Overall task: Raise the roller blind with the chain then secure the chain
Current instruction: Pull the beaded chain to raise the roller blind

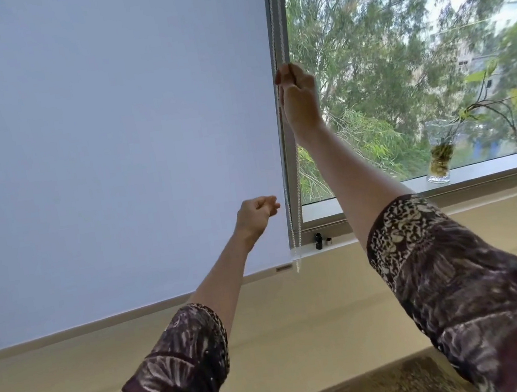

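A pale grey roller blind (103, 144) covers the left window, its bottom bar (284, 267) hanging just below the sill level. A white beaded chain (298, 190) hangs in a loop along the blind's right edge. High up, my right hand (298, 97) is closed on the chain, arm stretched upward. Lower and just left of the chain, my left hand (256, 214) is curled in a loose fist; the chain runs a little to its right and I see nothing in it.
The right window pane (395, 43) is uncovered, with trees outside. A glass vase with a trailing plant (439, 157) stands on the sill (479, 169). A small black object (319, 241) sits on the ledge beside the chain's lower end. A beige wall lies below.
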{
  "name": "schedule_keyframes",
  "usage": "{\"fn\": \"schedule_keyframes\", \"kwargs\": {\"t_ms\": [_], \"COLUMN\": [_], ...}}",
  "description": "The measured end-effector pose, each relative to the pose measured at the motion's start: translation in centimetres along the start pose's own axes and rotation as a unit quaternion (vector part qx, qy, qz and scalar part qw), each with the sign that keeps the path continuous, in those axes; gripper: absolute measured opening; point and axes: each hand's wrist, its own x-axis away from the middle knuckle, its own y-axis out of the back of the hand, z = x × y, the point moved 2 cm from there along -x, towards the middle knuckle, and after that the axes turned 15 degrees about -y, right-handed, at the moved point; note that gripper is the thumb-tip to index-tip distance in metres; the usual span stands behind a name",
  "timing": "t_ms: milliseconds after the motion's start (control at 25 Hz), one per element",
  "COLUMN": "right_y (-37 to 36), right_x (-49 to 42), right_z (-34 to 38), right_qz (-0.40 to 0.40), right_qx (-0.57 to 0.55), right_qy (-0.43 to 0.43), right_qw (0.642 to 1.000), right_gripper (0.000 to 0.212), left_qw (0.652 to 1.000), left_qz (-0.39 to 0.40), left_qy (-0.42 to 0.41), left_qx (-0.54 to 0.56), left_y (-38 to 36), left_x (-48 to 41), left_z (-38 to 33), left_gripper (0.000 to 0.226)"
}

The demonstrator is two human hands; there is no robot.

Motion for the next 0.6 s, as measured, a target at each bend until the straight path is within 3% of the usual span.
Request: {"fn": "schedule_keyframes", "kwargs": {"t_ms": [280,600], "right_y": [1.4,2.1], "right_x": [5.5,10.1], "right_z": [-5.1,-6.6], "right_qz": [-0.018,-0.021], "right_qx": [0.060,0.065], "right_qy": [-0.045,-0.060], "right_qw": [0.997,0.996], "right_gripper": [0.026,0.026], "left_qw": [0.992,0.974], "left_qz": [-0.048,-0.078], "left_qy": [-0.089,-0.111], "left_qx": [0.082,0.180], "left_y": [0.7,-0.4], "left_x": [-1.8,-1.5], "left_z": [-8.4,-15.0], "left_gripper": [0.035,0.034]}}
